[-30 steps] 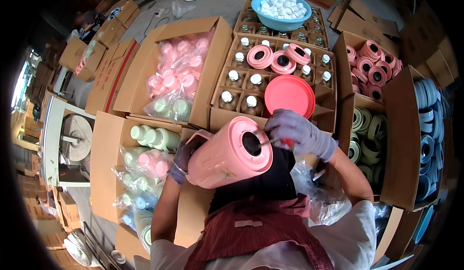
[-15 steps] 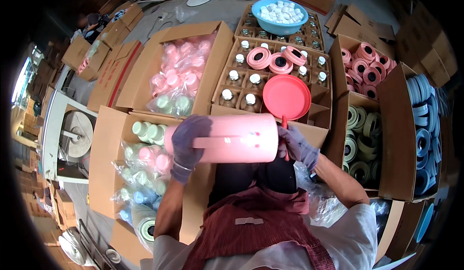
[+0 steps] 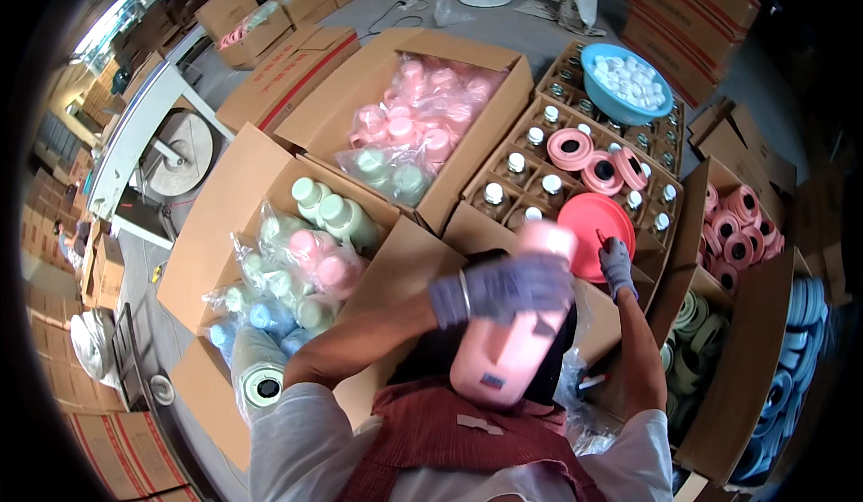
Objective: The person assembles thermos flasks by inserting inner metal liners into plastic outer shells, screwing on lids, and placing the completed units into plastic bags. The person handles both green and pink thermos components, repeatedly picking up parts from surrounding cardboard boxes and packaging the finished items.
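The left hand [image 3: 503,288], in a grey glove, has its grip wrapped over the upper part of a pink cylindrical container [image 3: 511,331], which stands on end in front of the person's chest, just above the red apron [image 3: 449,448]. The hand is blurred, but the fingers curl round the container's body. The right hand [image 3: 617,264], also gloved, lies at about two o'clock from the container; its grip is narrow, the fingertips touching the edge of a round red lid [image 3: 593,232] that rests on the corner of a carton. Whether it actually pinches the lid cannot be told.

At twelve o'clock from the container sits a cardboard box of white-capped bottles [image 3: 512,165] with pink tape rolls [image 3: 571,147] lying on top. A blue bowl of white caps [image 3: 625,84] stands at one o'clock. At eleven o'clock a box holds bagged pink and green containers [image 3: 409,124]. At three o'clock, boxes hold pink rolls [image 3: 742,228] and blue rolls [image 3: 800,340].
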A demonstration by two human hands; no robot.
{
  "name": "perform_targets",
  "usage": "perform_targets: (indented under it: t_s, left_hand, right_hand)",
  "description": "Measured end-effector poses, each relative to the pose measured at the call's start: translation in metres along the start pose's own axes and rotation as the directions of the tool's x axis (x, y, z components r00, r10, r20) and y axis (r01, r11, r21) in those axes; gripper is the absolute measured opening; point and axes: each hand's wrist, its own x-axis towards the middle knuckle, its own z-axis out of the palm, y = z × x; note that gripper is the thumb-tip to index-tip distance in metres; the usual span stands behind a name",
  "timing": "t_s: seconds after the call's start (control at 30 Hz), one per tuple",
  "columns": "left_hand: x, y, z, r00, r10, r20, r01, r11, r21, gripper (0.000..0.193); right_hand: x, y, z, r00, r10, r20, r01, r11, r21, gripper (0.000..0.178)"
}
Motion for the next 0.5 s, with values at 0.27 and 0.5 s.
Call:
perform_targets:
  t_s: [0.27,0.5]
  left_hand:
    - [-0.159,-0.157,-0.094,0.900,-0.367,-0.237,0.437,0.743,0.507,0.034]
    - [-0.296,-0.373,-0.153,-0.128,-0.917,-0.378,0.698,-0.354,0.622,0.040]
  right_hand:
    - [-0.030,-0.064,-0.035,0.973,-0.187,-0.135,0.224,0.902,0.369,0.021]
    - [-0.097,-0.077,-0.057,0.991,-0.031,-0.129,0.054,0.983,0.175,0.027]
